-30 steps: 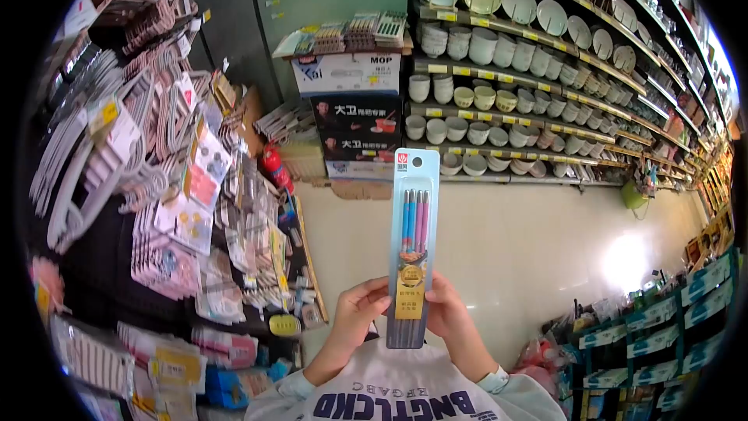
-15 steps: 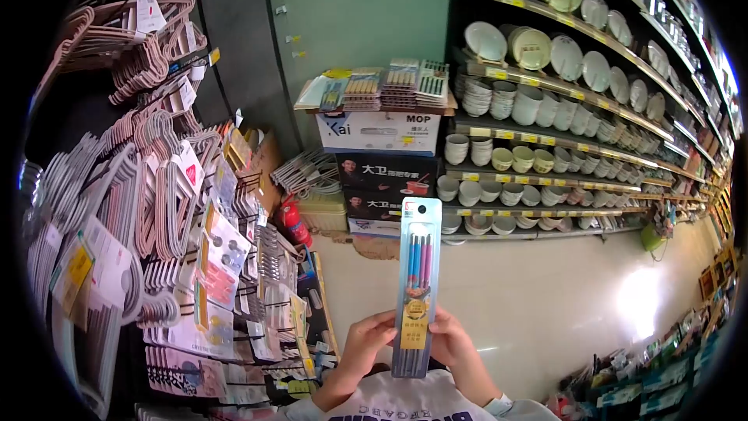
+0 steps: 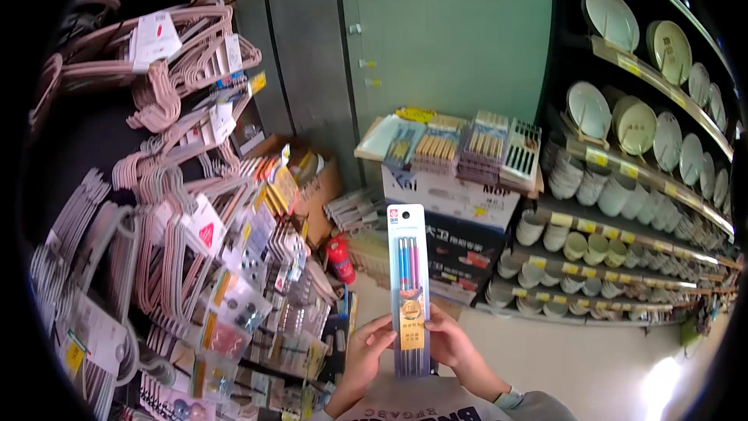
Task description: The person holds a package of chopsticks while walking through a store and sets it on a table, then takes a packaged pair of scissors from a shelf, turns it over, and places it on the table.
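A slim blister pack of chopsticks [image 3: 409, 296] stands upright in front of me, held between both hands. Metallic tops with blue and pink bands show through its clear front, above a gold label. My left hand [image 3: 366, 351] grips the lower left edge, with the fingers partly behind the card. On the opposite edge, my right hand [image 3: 452, 341] pinches the pack at about the same height. A hang hole pierces the white top of the card.
Pink and grey hangers [image 3: 179, 242] crowd the left racks. Ahead, packs of chopsticks [image 3: 483, 148] lie on stacked mop boxes [image 3: 460, 195]. A red fire extinguisher [image 3: 340, 259] stands beside a cardboard box [image 3: 315, 195]. Shelves of plates [image 3: 612, 19] and bowls [image 3: 615, 196] line the right.
My view has turned left and come closer to the hangers, so the shelves and mop boxes sit farther right. Both hands keep hold of the chopstick pack.
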The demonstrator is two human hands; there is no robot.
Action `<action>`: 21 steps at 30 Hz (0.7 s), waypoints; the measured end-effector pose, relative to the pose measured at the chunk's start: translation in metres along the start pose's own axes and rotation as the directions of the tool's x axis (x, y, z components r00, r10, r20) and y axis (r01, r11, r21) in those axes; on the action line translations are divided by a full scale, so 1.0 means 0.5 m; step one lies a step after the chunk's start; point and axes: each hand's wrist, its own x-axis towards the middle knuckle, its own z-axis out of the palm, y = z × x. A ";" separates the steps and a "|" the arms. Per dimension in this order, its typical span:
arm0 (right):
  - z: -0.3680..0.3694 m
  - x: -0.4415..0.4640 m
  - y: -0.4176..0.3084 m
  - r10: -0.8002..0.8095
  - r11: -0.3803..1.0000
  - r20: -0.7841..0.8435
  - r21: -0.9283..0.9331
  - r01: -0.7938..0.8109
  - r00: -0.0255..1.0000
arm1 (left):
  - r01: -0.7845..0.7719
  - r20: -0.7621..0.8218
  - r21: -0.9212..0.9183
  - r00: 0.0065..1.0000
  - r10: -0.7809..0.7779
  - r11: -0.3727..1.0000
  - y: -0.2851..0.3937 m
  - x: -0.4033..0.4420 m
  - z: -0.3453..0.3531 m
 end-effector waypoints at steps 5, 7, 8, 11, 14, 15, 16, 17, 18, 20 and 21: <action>-0.087 0.079 -0.134 0.089 0.996 0.077 0.002 -0.089 0.993 | 0.019 -0.024 -0.054 0.999 -0.020 0.998 -0.057 0.157 0.048; -0.133 0.104 -0.153 0.119 0.992 0.059 0.037 -0.121 0.991 | 0.027 -0.050 -0.020 0.998 -0.028 0.999 -0.072 0.201 0.061; -0.151 0.113 -0.157 0.112 0.994 0.021 0.009 -0.112 0.993 | 0.042 -0.080 0.001 0.996 -0.042 0.999 -0.077 0.217 0.065; -0.200 0.135 -0.172 0.132 0.985 0.005 -0.115 -0.130 0.991 | 0.032 -0.102 -0.083 0.994 -0.040 0.996 -0.090 0.284 0.066; -0.256 0.165 -0.184 0.187 0.965 -0.061 -0.173 -0.195 0.980 | 0.024 -0.183 -0.124 0.982 -0.046 0.992 -0.091 0.360 0.067; -0.259 0.174 -0.200 0.233 0.939 -0.051 -0.246 -0.239 0.971 | 0.024 -0.191 -0.156 0.980 -0.054 0.987 -0.096 0.389 0.060; -0.265 0.186 -0.212 0.278 0.906 -0.046 -0.318 -0.278 0.959 | 0.025 -0.195 -0.188 0.979 -0.062 0.982 -0.099 0.415 0.055; -0.274 0.203 -0.218 0.267 0.912 -0.057 -0.307 -0.271 0.962 | 0.041 -0.183 -0.185 0.980 -0.076 0.982 -0.101 0.441 0.051; -0.284 0.223 -0.222 0.264 0.895 -0.047 -0.360 -0.263 0.963 | 0.033 -0.175 -0.223 0.982 -0.073 0.974 -0.099 0.468 0.047; -0.311 0.270 -0.232 0.252 0.878 -0.040 -0.410 -0.246 0.967 | 0.014 -0.167 -0.251 0.984 -0.058 0.968 -0.111 0.525 0.028; -0.327 0.298 -0.236 0.261 0.862 -0.047 -0.438 -0.255 0.964 | 0.020 -0.155 -0.247 0.986 -0.060 0.969 -0.113 0.552 0.018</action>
